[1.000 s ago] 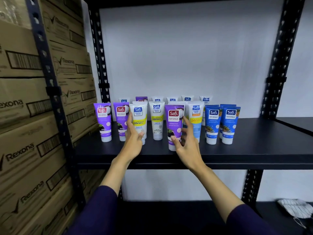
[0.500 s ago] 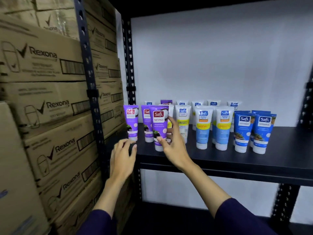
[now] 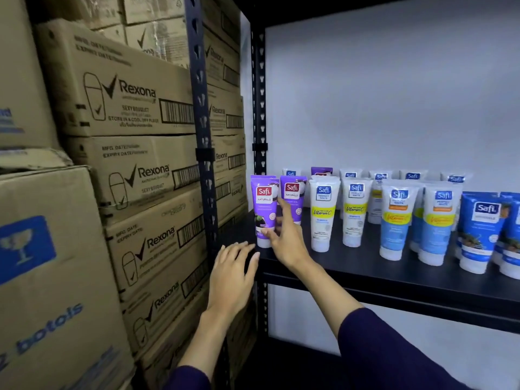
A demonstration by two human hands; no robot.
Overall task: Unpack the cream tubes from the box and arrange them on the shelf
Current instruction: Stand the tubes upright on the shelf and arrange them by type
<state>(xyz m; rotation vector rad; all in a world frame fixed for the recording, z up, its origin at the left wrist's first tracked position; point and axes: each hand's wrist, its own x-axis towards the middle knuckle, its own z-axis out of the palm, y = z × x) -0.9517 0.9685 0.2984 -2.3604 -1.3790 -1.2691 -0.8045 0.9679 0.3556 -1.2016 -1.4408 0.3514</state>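
Shelf [image 3: 394,273]: cream tubes [image 3: 394,218] upright in two rows, largely arranged. Your right hand [image 3: 284,235] lightly pinches the front purple tube [image 3: 264,212], apparently; left hand [image 3: 232,280] open, empty. Source box unseen, so remainder unknown.

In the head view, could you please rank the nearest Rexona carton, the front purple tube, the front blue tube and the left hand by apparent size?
1. Rexona carton
2. left hand
3. blue tube and purple tube: look alike; nearness differs, so unranked.
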